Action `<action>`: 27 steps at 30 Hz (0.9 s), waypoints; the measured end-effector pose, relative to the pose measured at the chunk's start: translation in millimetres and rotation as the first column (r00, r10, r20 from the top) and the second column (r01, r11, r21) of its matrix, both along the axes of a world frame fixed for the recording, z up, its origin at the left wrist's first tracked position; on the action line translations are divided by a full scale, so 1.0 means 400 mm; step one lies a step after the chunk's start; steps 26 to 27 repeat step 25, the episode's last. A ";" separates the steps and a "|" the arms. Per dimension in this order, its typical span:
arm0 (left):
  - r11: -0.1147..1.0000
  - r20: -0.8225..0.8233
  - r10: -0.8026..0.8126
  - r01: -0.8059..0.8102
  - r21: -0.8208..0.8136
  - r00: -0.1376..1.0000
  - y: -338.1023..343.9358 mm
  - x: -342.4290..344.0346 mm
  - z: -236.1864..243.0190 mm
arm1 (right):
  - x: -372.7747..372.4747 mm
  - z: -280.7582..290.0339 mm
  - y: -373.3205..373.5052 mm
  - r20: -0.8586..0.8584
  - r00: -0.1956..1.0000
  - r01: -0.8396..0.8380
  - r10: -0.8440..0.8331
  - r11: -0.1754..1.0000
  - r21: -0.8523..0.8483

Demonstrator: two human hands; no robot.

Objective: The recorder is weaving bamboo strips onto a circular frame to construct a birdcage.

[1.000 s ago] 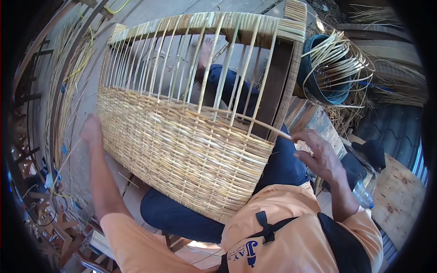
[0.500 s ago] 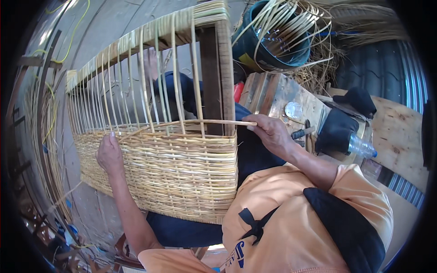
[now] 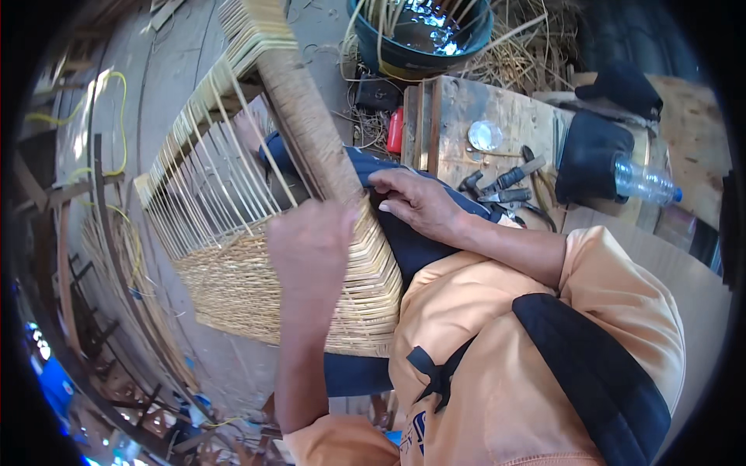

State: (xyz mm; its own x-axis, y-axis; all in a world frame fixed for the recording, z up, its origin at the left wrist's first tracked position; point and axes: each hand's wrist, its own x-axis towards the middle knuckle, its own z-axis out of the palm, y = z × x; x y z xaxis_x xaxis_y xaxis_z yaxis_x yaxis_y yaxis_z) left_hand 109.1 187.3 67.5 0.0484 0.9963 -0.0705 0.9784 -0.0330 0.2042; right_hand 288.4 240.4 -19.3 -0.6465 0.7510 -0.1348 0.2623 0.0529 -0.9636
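A woven cane panel (image 3: 241, 287) on a wooden frame stands in front of me, its weave dense below and its upright rods (image 3: 221, 171) bare above. My left hand (image 3: 315, 241), somewhat blurred, is closed in a fist over the weave's top edge beside the frame's near post (image 3: 307, 124). Whatever its fingers hold is hidden. Just right of that post is my right hand (image 3: 416, 203), its fingers loosely bent and parted from the thumb, with nothing visible between them. Wrapped cane covers the frame's top rail (image 3: 256, 27).
A dark bucket (image 3: 365, 43) with water and cane strips stands at the far side. On the wooden box (image 3: 458, 116) to the right lie a clear round lid-like disc (image 3: 485, 136) and hand tools (image 3: 509, 182). Beyond are a plastic bottle (image 3: 645, 182) and a black cap (image 3: 622, 89).
My left hand has moved right, from the weave's middle to the near post. The frame appears turned and tilted. The strand between my hands no longer shows, and my right hand has shifted left.
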 end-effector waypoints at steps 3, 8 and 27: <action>0.995 -0.048 0.084 -0.086 -0.055 0.995 0.002 -0.012 0.003 | 0.019 -0.022 0.017 0.025 1.000 -0.015 0.014 0.999 0.033; 0.968 -0.107 0.232 -0.240 -0.070 0.967 -0.011 0.002 0.003 | -0.001 -0.048 0.011 -0.026 0.994 -0.101 0.110 0.968 0.228; 0.808 -0.057 0.493 -0.481 -0.341 0.868 0.025 0.067 -0.020 | -0.014 0.013 0.001 0.368 0.858 -0.406 0.358 0.912 0.061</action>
